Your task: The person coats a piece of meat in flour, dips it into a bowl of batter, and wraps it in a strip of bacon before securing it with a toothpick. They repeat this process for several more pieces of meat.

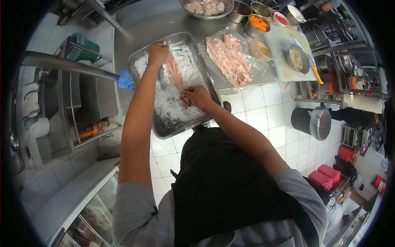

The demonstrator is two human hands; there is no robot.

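Meat strip (174,73) in tray (166,132), over white powder (166,103) | long axis 11-to-5 o'clock, between hands | left hand (158,54) pinches 11 o'clock end; right hand (198,98) pinches 5 o'clock end | both touching, neither nearer | left fingertips partly hidden

The view is evenly and fairly brightly lit, with a cool, whitish cast. No lamp shows, so the light's source cannot be told. Soft pale sheen lies on the metal worktop (140,24), and small glints show on the plastic (257,68). The floor (267,99) looks bright, while the apron (230,181) sinks to near black with little detail. A wide, round lens bends straight lines and stretches things toward the edges, and the corners fall to black. Fine detail is soft, most of all far right.
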